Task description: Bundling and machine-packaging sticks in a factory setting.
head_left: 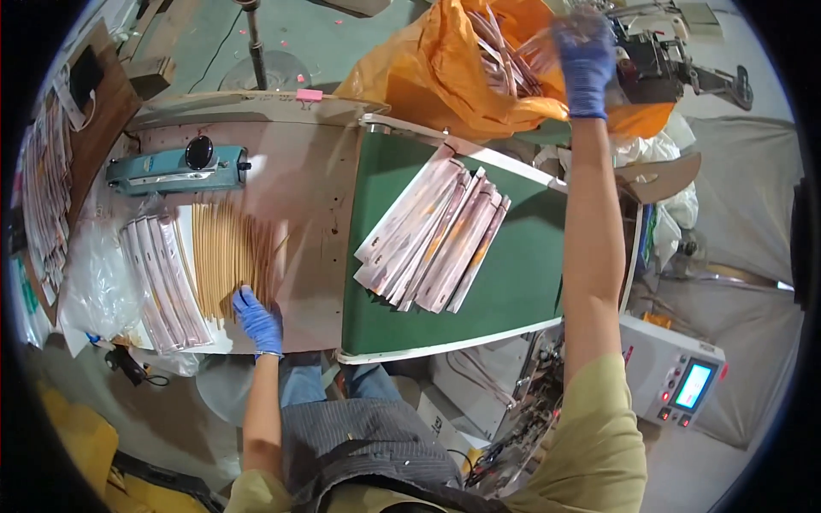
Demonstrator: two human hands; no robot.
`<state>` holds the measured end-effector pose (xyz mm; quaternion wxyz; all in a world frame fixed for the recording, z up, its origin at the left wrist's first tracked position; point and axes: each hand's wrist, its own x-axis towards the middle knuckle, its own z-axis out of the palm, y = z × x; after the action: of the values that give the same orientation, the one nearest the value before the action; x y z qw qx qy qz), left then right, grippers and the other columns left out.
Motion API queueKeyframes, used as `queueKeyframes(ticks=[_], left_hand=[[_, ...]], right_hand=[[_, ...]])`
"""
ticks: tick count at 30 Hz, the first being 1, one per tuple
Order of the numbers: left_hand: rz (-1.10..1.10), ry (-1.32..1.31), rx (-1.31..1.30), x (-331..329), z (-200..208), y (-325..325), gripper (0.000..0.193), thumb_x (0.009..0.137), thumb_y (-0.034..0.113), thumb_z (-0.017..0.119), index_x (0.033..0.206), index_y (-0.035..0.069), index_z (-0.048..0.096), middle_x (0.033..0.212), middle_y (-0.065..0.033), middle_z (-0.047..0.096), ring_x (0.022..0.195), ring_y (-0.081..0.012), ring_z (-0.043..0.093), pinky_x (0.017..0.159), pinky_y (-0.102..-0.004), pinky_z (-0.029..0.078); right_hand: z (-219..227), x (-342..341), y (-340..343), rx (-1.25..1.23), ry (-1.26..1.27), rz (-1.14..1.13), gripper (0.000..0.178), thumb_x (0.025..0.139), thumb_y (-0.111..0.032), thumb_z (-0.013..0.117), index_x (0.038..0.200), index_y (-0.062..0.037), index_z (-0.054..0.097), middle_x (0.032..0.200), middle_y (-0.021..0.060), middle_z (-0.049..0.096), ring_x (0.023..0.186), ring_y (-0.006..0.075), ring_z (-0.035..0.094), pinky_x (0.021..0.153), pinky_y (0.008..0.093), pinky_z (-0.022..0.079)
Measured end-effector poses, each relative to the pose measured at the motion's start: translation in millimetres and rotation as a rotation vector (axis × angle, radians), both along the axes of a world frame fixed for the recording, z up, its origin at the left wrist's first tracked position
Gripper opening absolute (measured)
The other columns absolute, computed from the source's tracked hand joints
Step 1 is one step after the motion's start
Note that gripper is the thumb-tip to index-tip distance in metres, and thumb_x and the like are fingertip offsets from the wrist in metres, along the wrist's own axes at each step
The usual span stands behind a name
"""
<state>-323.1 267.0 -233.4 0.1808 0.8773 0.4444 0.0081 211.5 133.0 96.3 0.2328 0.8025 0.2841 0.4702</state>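
Observation:
My left hand, in a blue glove, is at the near ends of a row of thin brown sticks. Its fingers are drawn together on the sticks along the row's right side, where they look smeared. Left of them lie several long flat printed packets on a white sheet. My right arm reaches far forward. The right hand, gloved in blue, is over an orange bag that holds long printed packets. Motion blurs its fingers, and a pale, blurred shape shows beside them.
A pile of long packets rests on the green belt. Behind the sticks stands a teal device with a black knob. Clear plastic bags lie at left. A machine box with a lit screen stands at lower right.

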Motion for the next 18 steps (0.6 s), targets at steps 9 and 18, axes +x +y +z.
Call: queueKeyframes(ticks=[9,18], left_hand=[[-0.103,-0.038,0.028,6,22,18,0.077,0.059,0.020,0.070,0.123,0.004,0.030,0.126,-0.0185,0.035,0.118,-0.0370,0.030,0.101,-0.0463,0.022],[-0.219,-0.174,0.100,20,30,23,0.080,0.060,0.020,0.070,0.126,0.004,0.028,0.130,-0.0190,0.033,0.118,-0.0374,0.032,0.099,-0.0472,0.025]], right_hand=[[-199,-256,-114,1.032,1.126,-0.772,0.108,0.049,-0.037,0.081,0.131,0.0055,0.025,0.127,0.0267,0.036,0.121,0.0373,0.032,0.101,0.0384,0.027],[-197,-230,-171,0.979,1.019,-0.778,0.046,0.057,-0.011,0.070,0.095,-0.0026,0.044,0.087,0.0154,0.056,0.077,0.0288,0.056,0.069,0.0335,0.047]])
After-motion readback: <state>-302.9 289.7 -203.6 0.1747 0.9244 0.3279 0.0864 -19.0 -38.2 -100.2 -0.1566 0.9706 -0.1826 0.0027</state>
